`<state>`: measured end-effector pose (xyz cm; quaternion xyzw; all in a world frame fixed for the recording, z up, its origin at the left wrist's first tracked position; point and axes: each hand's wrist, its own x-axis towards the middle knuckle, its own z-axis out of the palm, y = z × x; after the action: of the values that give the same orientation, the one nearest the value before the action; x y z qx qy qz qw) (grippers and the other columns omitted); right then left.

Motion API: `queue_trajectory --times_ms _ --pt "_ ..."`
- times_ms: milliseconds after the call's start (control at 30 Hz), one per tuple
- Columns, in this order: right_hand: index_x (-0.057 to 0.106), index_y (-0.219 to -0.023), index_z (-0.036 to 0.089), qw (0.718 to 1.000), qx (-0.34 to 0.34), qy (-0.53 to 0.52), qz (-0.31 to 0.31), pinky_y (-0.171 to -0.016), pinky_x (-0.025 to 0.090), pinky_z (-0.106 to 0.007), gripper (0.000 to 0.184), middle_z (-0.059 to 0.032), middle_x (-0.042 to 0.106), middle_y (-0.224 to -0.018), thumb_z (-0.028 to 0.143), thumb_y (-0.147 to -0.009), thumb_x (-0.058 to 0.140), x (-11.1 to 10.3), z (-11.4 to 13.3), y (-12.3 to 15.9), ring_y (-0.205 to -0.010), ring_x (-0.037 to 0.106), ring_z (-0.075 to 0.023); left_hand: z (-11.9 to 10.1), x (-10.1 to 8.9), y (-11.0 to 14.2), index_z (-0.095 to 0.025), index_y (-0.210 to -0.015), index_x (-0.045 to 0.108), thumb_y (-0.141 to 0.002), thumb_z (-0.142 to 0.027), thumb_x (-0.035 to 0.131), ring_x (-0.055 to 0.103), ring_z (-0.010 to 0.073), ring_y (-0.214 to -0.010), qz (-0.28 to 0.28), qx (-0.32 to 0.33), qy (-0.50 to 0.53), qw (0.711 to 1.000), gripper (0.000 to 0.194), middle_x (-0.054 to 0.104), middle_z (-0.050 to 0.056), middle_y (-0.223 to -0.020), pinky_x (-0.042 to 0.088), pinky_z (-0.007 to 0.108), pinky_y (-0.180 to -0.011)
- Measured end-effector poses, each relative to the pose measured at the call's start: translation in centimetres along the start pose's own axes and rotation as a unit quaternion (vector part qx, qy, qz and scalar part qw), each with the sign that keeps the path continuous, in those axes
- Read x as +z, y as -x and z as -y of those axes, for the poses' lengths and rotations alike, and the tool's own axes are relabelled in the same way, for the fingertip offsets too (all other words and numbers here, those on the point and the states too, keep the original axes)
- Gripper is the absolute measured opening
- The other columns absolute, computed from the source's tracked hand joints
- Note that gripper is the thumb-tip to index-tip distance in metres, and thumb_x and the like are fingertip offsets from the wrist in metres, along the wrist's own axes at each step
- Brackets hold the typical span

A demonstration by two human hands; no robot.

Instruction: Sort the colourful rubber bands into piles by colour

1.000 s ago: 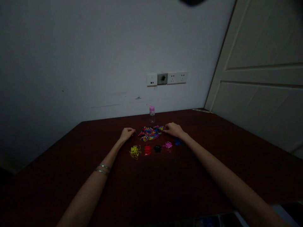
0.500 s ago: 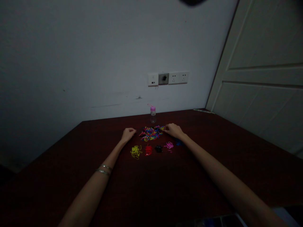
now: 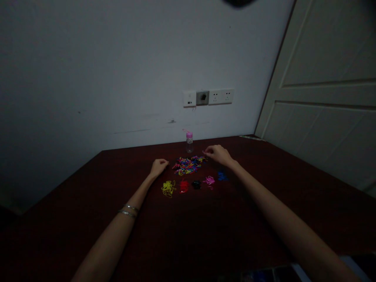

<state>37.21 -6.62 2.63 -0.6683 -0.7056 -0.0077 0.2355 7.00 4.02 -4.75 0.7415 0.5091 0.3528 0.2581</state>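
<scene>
A mixed heap of small coloured rubber bands (image 3: 188,166) lies on the dark red table. My right hand (image 3: 217,154) is raised just above the heap's right side, thumb and fingers pinching a small pinkish rubber band (image 3: 203,152). To the left of the heap rests my left hand (image 3: 158,167), its fingers closed; whether anything is in them is hidden. Nearer me, separate piles form a row: yellow bands (image 3: 168,188), red bands (image 3: 183,186), black bands (image 3: 196,184), pink bands (image 3: 209,180) and blue bands (image 3: 222,176).
Behind the heap stands a clear bottle with a pink lid (image 3: 189,142). The table (image 3: 188,231) meets a white wall with several sockets (image 3: 208,97). A pale panelled door (image 3: 326,94) is on the right. Dark and white flat items (image 3: 273,274) show at the front edge.
My right hand has lifted up and slightly right from the heap's edge with a band in its pinch, uncovering the blue pile. My left hand stays in place.
</scene>
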Motion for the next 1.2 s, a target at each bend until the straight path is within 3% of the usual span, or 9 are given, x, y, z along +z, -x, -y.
queue_trajectory --times_ms 267,500,767,967,1200 --pt "0.068 -0.085 0.022 0.995 -0.044 -0.037 -0.076 -0.052 0.032 -0.023 0.028 -0.0032 0.068 -0.078 0.043 -0.079 0.051 -3.8 0.7 0.2 -0.069 0.058 -0.0152 -0.4 0.1 0.2 -0.012 -0.066 0.066 -0.066 -0.036 0.052 0.045 0.0113 -0.048 -0.009 -0.005 0.001 1.000 0.028 0.053 -0.001 -0.048 0.031 0.022 -0.048" --pt "0.068 -0.085 0.021 0.993 -0.063 -0.069 -0.071 -0.054 0.033 -0.023 0.027 -0.0037 0.066 -0.074 0.042 -0.077 0.053 -4.3 0.6 1.3 -0.065 0.055 -0.0142 -0.4 -0.1 0.3 -0.012 -0.067 0.067 -0.067 -0.035 0.052 0.048 0.0126 -0.051 -0.009 0.000 -0.007 1.000 0.028 0.055 0.000 -0.049 0.033 0.022 -0.050" --pt "0.068 -0.084 0.014 0.972 -0.127 -0.186 0.067 -0.057 0.037 -0.024 0.030 -0.0047 0.064 -0.071 0.039 -0.076 0.053 -2.2 0.1 4.6 -0.062 0.052 -0.0125 -0.1 0.0 0.2 -0.013 -0.070 0.068 -0.068 -0.035 0.051 0.050 0.0134 -0.052 -0.009 0.005 -0.035 0.999 0.028 0.057 0.001 -0.050 0.035 0.022 -0.052" --pt "0.069 -0.082 0.014 0.957 -0.102 -0.184 0.202 -0.052 0.034 -0.021 0.025 -0.0015 0.059 -0.064 0.034 -0.073 0.056 -1.1 -0.3 6.9 -0.056 0.048 -0.0102 0.0 0.1 0.1 -0.014 -0.068 0.068 -0.068 -0.034 0.053 0.052 0.0143 -0.054 -0.013 -0.001 -0.026 1.000 0.025 0.058 0.002 -0.052 0.036 0.023 -0.053" --pt "0.068 -0.087 0.015 0.950 -0.107 -0.185 0.228 -0.052 0.034 -0.021 0.025 -0.0011 0.059 -0.064 0.030 -0.071 0.056 -0.3 -1.0 7.2 -0.056 0.048 -0.0103 0.1 0.2 0.2 -0.014 -0.070 0.069 -0.068 -0.032 0.053 0.054 0.0153 -0.058 -0.014 0.007 -0.036 0.999 0.025 0.060 0.003 -0.055 0.038 0.023 -0.057"
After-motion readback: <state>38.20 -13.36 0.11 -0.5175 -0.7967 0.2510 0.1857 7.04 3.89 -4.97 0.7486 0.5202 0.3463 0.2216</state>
